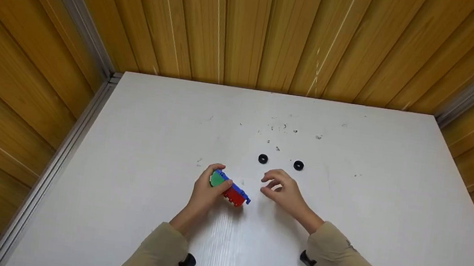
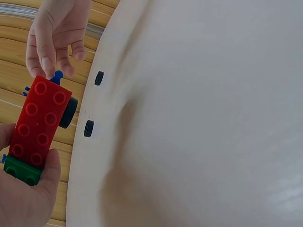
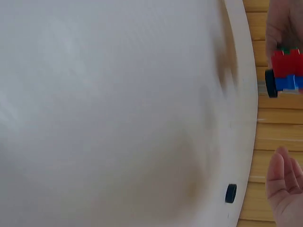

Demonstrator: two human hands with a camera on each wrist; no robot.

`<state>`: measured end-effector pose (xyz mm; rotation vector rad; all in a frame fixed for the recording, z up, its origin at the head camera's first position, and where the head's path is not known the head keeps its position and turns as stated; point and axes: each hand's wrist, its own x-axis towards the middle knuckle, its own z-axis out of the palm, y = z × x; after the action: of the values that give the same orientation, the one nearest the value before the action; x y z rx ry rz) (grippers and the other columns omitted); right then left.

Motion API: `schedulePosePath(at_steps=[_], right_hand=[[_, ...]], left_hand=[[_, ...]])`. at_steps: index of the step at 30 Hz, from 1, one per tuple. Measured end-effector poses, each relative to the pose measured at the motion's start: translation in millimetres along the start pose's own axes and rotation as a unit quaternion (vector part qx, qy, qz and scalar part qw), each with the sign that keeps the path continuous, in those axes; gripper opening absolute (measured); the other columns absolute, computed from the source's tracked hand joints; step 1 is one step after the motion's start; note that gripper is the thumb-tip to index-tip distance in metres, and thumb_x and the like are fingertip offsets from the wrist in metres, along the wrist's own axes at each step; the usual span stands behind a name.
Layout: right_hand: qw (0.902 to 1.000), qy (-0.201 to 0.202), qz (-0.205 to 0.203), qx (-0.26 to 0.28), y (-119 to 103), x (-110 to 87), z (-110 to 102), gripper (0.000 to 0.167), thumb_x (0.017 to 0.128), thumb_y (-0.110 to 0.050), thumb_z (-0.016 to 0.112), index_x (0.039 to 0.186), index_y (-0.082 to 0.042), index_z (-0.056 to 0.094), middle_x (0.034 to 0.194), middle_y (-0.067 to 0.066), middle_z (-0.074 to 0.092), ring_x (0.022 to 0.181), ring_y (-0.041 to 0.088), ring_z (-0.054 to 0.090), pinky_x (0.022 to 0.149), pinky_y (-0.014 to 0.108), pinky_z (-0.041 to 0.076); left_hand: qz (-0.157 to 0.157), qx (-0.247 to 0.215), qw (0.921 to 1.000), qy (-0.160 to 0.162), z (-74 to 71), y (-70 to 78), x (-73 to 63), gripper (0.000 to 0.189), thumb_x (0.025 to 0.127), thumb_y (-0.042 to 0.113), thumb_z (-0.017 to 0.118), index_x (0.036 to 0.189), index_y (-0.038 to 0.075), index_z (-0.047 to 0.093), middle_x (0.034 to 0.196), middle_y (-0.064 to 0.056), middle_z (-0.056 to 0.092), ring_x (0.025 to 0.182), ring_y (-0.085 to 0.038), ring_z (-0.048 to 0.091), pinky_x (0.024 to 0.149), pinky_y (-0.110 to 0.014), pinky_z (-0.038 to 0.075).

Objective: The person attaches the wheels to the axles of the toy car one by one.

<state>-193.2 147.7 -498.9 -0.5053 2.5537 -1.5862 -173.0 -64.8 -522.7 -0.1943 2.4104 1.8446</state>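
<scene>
A toy block car (image 1: 236,195) is gripped in my left hand (image 1: 204,194), thumb across its side. In the left wrist view its red brick (image 2: 38,118) shows round studs, and a green brick (image 2: 21,171) sits by the fingers. One black wheel (image 2: 69,112) is fitted on the blue base (image 3: 286,83). To the right of the car, my right hand (image 1: 287,195) hovers with nothing in its loosely bent fingers. Beyond it, two loose black wheels lie on the table, a left one (image 1: 263,159) and a right one (image 1: 298,165).
The white table (image 1: 163,142) carries small dark marks near its far side. Wooden plank walls (image 1: 249,30) stand behind it and at both sides. A metal rail (image 1: 56,165) runs along the left edge. Black wrist devices (image 1: 187,263) sit at both sleeves.
</scene>
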Motion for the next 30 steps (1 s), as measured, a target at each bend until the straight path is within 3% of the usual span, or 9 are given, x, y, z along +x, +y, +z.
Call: schedulePosePath(at_steps=[3,13,22,30], right_hand=[[0.9994,0.03,0.011,-0.009,20,10.4,-7,0.017,0.074,-0.003,0.067,0.089,0.002,0.061,0.105,0.013,0.054,0.079,0.022,0.059,0.064,0.021,0.046],[0.9931,0.09,0.067,-0.034,46,27.9,-31,0.026,0.075,-0.005,0.066,0.099,0.003,0.059,0.11,0.013,0.048,0.084,0.025,0.054,0.069,0.019,0.044],[0.985,0.106,0.123,-0.057,69,37.7,-52,0.034,0.079,-0.011,0.062,0.11,0.001,0.055,0.117,0.015,0.043,0.08,0.017,0.049,0.063,0.017,0.041],[0.9798,0.11,0.147,-0.079,84,41.8,-55,0.042,0.077,-0.012,0.062,0.116,0.0,0.051,0.114,0.019,0.044,0.083,0.021,0.045,0.068,0.024,0.038]], left_hand=[[0.0,0.0,1.0,0.0,-0.3,-0.6,-0.1,0.045,0.081,0.024,0.06,0.123,0.018,0.044,0.12,-0.01,0.047,0.096,-0.024,0.049,0.078,-0.031,0.051],[0.001,0.002,1.0,0.001,-0.8,2.0,-1.0,0.045,0.082,0.023,0.06,0.123,0.019,0.044,0.122,-0.01,0.047,0.098,-0.025,0.049,0.079,-0.031,0.051],[-0.02,0.0,0.9998,0.001,0.0,3.9,-2.0,0.046,0.082,0.021,0.061,0.124,0.024,0.043,0.126,-0.008,0.044,0.107,-0.027,0.047,0.085,-0.035,0.048],[0.002,0.009,1.0,-0.002,-1.2,1.8,-2.6,0.045,0.082,0.021,0.06,0.124,0.02,0.043,0.124,-0.01,0.045,0.103,-0.026,0.049,0.082,-0.035,0.05]])
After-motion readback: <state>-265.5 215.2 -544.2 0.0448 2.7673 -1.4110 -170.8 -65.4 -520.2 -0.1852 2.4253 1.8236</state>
